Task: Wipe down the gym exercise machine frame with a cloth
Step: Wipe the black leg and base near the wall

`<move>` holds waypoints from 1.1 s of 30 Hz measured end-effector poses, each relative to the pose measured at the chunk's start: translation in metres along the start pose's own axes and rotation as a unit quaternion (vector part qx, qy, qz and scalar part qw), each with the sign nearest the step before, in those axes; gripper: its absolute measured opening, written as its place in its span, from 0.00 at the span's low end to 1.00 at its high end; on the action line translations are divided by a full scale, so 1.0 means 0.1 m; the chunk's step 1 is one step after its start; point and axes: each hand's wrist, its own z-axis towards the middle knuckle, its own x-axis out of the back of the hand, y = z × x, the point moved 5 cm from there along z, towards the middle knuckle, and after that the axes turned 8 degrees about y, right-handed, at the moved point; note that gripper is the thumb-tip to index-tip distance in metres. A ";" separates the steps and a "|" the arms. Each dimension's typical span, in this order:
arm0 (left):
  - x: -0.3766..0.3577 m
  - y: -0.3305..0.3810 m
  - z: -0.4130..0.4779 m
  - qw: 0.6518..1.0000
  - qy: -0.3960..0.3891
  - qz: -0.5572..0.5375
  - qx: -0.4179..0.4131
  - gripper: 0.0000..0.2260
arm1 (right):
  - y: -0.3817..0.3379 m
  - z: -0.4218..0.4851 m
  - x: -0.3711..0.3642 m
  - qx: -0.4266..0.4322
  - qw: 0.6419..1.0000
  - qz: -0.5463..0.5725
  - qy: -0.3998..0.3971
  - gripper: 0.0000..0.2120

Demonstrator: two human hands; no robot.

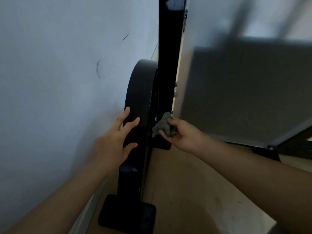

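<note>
The black machine frame (170,65) rises up the middle of the view, with a rounded black housing (140,92) on its left side and a flat black foot (128,215) on the floor. My left hand (116,141) rests with straight, spread fingers on the housing's curved edge. My right hand (182,134) pinches a crumpled grey cloth (163,125) and holds it against the frame's lower part, just right of the housing.
A pale wall (59,73) with dark scuff marks stands close on the left. A large grey panel (244,90) with a black edge fills the right. Tan floor (194,191) lies below, between my forearms.
</note>
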 end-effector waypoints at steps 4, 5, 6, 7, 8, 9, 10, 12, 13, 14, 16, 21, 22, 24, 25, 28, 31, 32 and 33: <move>-0.01 0.00 0.00 1.000 -0.012 -0.003 0.006 0.38 | -0.17 -0.05 -0.10 -0.001 0.998 0.058 0.035 0.18; -0.01 0.00 0.00 1.000 -0.014 -0.006 0.005 0.38 | -0.18 -0.08 -0.15 -0.002 0.997 0.062 0.038 0.18; -0.02 0.00 0.00 1.000 -0.019 -0.012 0.006 0.38 | -0.20 -0.12 -0.19 -0.003 0.997 0.070 0.038 0.18; -0.02 0.00 0.00 1.000 -0.022 -0.016 0.009 0.38 | -0.22 -0.15 -0.24 0.000 0.996 0.082 0.038 0.18; -0.01 -0.01 0.00 0.999 -0.025 -0.017 0.014 0.39 | -0.26 -0.20 -0.29 0.007 0.995 0.094 0.034 0.18; 0.00 -0.01 0.00 0.999 -0.026 -0.016 0.017 0.39 | -0.31 -0.25 -0.35 0.022 0.994 0.106 0.027 0.17; 0.00 -0.01 0.00 0.999 -0.027 -0.014 0.017 0.39 | -0.37 -0.31 -0.40 0.037 0.993 0.115 0.015 0.14; 0.00 0.00 0.00 0.999 -0.032 -0.018 0.014 0.39 | -0.49 -0.44 -0.51 0.068 0.991 0.116 -0.013 0.09; -0.01 -0.01 0.01 0.999 -0.034 -0.021 0.016 0.39 | -0.55 -0.50 -0.56 0.083 0.990 0.108 -0.027 0.07; -0.01 -0.01 0.01 0.999 -0.036 -0.021 0.018 0.39 | -0.60 -0.57 -0.61 0.099 0.989 0.097 -0.044 0.07; -0.02 -0.01 0.02 0.999 -0.041 -0.016 0.022 0.40 | -0.70 -0.69 -0.70 0.133 0.986 0.073 -0.070 0.08; 0.01 -0.01 0.04 0.999 -0.038 -0.008 0.030 0.39 | -0.88 -0.89 -0.85 0.200 0.973 0.052 -0.101 0.12; 0.01 -0.01 0.04 0.999 -0.035 -0.008 0.030 0.39 | -0.91 -0.90 -0.85 0.213 0.972 0.044 -0.089 0.15; 0.01 -0.01 0.04 0.999 -0.031 -0.008 0.029 0.39 | -0.90 -0.91 -0.82 0.245 0.968 0.019 -0.047 0.18; 0.01 -0.01 0.04 0.999 -0.030 -0.005 0.029 0.39 | -0.88 -0.89 -0.80 0.259 0.966 0.013 -0.021 0.18; 0.02 -0.01 0.03 0.999 -0.025 0.007 0.027 0.39 | -0.75 -0.72 -0.72 0.274 0.961 0.010 0.046 0.13; 0.02 0.01 0.03 0.999 -0.022 0.016 0.020 0.39 | -0.57 -0.41 -0.59 0.269 0.957 -0.016 0.105 0.12; 0.03 0.01 0.02 1.000 -0.019 0.017 0.018 0.38 | -0.50 -0.32 -0.53 0.264 0.957 -0.020 0.118 0.12; 0.03 0.02 0.01 1.000 -0.016 0.017 0.016 0.38 | -0.45 -0.23 -0.47 0.259 0.957 -0.024 0.129 0.12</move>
